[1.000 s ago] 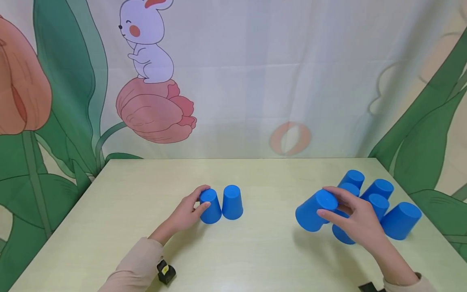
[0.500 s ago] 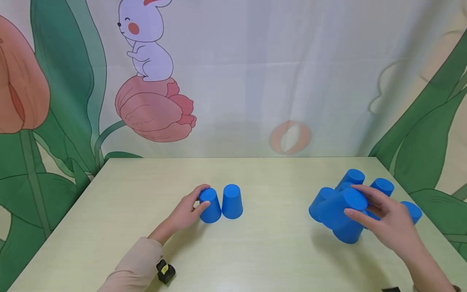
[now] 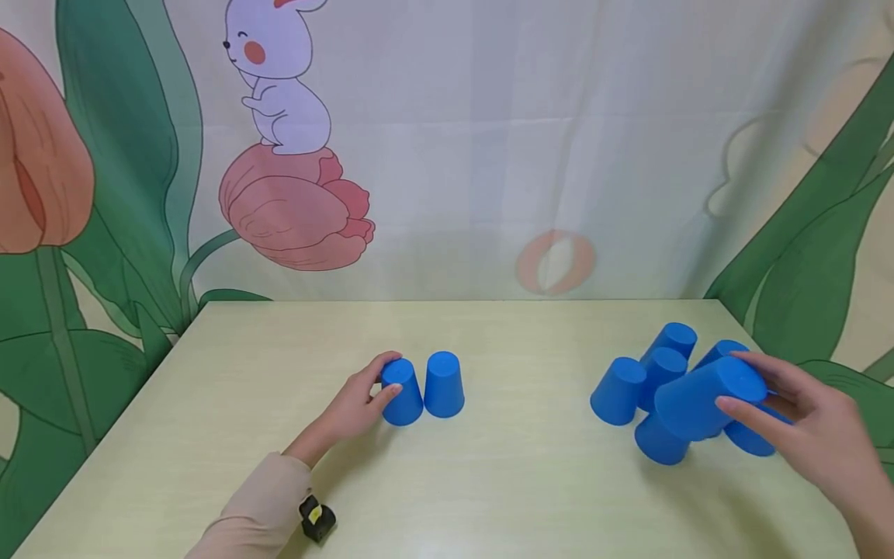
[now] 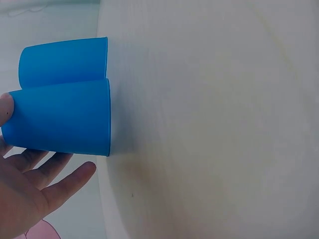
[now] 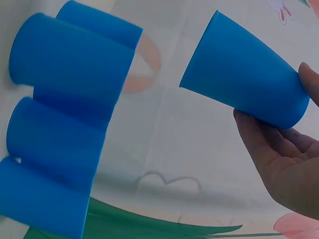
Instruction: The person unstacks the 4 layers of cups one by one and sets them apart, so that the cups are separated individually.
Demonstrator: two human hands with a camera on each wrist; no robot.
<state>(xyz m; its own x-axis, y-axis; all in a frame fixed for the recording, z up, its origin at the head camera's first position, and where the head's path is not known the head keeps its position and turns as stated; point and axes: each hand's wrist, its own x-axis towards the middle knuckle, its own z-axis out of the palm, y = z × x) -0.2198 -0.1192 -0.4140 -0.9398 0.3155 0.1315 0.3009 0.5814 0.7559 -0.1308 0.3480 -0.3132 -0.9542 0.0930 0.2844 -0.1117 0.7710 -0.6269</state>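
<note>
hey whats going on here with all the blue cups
A person sits at a pale table with blue plastic cups. The left hand holds one upside-down cup that stands right beside a second cup near the middle. The right hand holds a tilted cup lifted above a cluster of cups standing upside down on the right side of the table. A cartoon rabbit backdrop hangs behind.

Setting: staged play/demo area, likely indoor recording setup. Evidence: printed cartoon backdrop (image 3: 447,155) w/ rabbit (image 3: 282,78), tulips and leaves, hung as creased fabric directly behind the desk's far edge and wrapping both side edges. Pale wood-grain desk (image 3: 489,481) carries identical blue plastic cups (image 3: 649,388) only.
</note>
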